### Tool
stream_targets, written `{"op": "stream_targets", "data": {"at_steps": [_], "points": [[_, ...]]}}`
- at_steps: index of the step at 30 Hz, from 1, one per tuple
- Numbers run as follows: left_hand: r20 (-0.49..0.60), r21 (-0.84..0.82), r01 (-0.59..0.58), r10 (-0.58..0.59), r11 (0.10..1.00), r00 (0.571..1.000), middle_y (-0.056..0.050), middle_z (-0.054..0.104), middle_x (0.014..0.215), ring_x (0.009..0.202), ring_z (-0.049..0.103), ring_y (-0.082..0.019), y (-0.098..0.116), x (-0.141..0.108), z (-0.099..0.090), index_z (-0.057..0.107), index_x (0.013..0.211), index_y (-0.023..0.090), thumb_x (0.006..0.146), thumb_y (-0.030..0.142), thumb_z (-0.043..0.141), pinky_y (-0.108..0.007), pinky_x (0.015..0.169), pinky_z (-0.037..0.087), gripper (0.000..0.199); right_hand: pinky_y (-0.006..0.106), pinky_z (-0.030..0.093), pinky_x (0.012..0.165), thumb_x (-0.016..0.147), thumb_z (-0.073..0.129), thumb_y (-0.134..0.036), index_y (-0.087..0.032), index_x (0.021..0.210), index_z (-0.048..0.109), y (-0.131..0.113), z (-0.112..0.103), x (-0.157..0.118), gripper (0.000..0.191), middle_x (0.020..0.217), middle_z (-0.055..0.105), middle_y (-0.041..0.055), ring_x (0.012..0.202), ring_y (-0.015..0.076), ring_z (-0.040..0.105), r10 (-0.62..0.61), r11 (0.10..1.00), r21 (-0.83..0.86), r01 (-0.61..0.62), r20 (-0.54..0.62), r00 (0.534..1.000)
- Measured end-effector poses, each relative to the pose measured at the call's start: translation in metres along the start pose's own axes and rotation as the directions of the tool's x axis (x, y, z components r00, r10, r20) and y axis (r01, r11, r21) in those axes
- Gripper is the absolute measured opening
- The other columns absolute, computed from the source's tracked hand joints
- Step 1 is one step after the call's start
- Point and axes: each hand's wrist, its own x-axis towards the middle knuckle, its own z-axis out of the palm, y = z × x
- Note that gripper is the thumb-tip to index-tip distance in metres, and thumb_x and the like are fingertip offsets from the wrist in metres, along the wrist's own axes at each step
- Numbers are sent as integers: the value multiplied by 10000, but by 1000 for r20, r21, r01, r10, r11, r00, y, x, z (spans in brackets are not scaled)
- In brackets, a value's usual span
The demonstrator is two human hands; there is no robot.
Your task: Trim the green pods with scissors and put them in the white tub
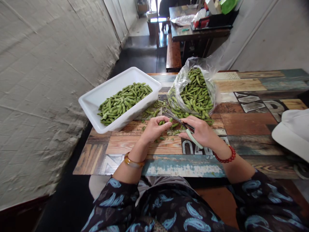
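My left hand (155, 129) is closed around a green edamame pod (171, 120), its tip showing between thumb and fingers. Scissors (192, 138) with pale green handles are in my right hand (201, 130), their blades pointing left toward that pod. Behind my right hand a clear plastic bag (177, 91) lies open, full of edamame pods (196, 91), some spilling onto the table. A white plastic tub (91, 111) with more pods (124, 103) inside stands beyond my left hand. Small green trimmings (159, 104) lie between tub and bag.
The wood-patterned table (130, 141) has its left edge near a white wall (48, 80). A white cap (293, 132) sits at the right. Farther back are a wooden bench (173, 53) and another table (177, 32) bearing a dark tray of items.
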Motion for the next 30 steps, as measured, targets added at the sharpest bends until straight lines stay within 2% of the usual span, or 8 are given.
{"op": "stream_targets", "data": {"at_steps": [6, 15, 23, 26, 30], "points": [[3, 14, -29, 29, 999, 1000, 36, 496, 614, 555, 403, -78, -1, 1, 0, 637, 775, 139, 779, 412, 730, -212, 542, 312, 289, 375, 558, 811, 858, 730, -414, -158, 1172, 655, -2, -2, 1, 412, 1061, 676, 126, 956, 272, 677, 2, 1000, 6, -2, 3, 1000], [13, 39, -68, 67, 997, 998, 8, 571, 711, 640, 465, -99, -2, 1, -1, 645, 795, 140, 812, 390, 705, -222, 620, 361, 257, 355, 546, 794, 884, 708, -400, -185, 1167, 650, 1, 0, -2, 360, 1043, 690, 110, 916, 255, 682, -43, 999, 23, 43, -4, 999], [3, 22, -72, 72, 997, 997, 3, 592, 723, 646, 472, -104, -1, 1, 0, 668, 791, 138, 795, 366, 706, -226, 628, 371, 232, 339, 526, 758, 922, 664, -388, -166, 1170, 638, -8, -2, -2, 334, 914, 667, 75, 844, 230, 660, -65, 998, 18, 65, 27, 997], [0, 1, -75, 75, 997, 997, 5, 597, 713, 636, 469, -103, 0, 1, 0, 672, 783, 140, 793, 369, 714, -232, 636, 376, 233, 350, 533, 772, 926, 656, -392, -164, 1177, 634, -7, -1, -2, 340, 930, 676, 81, 863, 237, 667, -66, 998, 10, 66, 27, 997], [-17, -37, -114, 114, 993, 993, -7, 634, 738, 695, 519, -122, 0, 1, 1, 683, 758, 144, 780, 375, 737, -250, 712, 414, 239, 370, 543, 812, 889, 696, -426, -161, 1205, 623, -5, -2, -2, 418, 1053, 671, 117, 932, 257, 667, -60, 998, -7, 60, 5, 998]]}}
